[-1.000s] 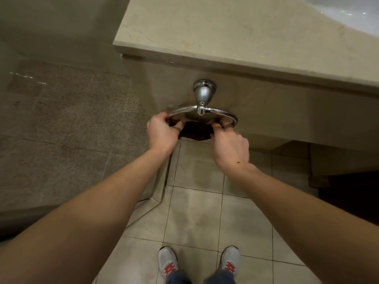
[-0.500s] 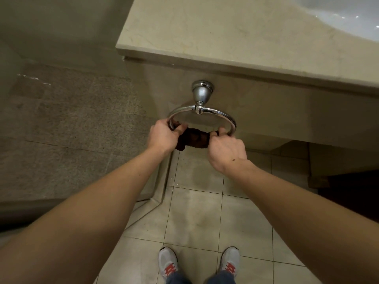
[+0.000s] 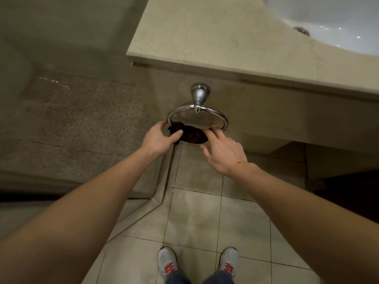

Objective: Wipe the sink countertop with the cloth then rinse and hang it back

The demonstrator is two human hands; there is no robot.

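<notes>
Fingers of the right hand [image 3: 223, 152] are now spread off the dark cloth [image 3: 189, 134], which is draped on the chrome towel ring [image 3: 224, 122]. It is pinched by the left hand [image 3: 159, 138]; soft, limp, best gathered mid-bunch.

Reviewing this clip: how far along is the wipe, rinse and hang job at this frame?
Nearly finished, it seems. The dark cloth is draped on the chrome towel ring below the countertop. The left hand pinches its end; the right hand is open beside it. Only letting go remains; the wiping and rinsing cannot be confirmed here.
</notes>
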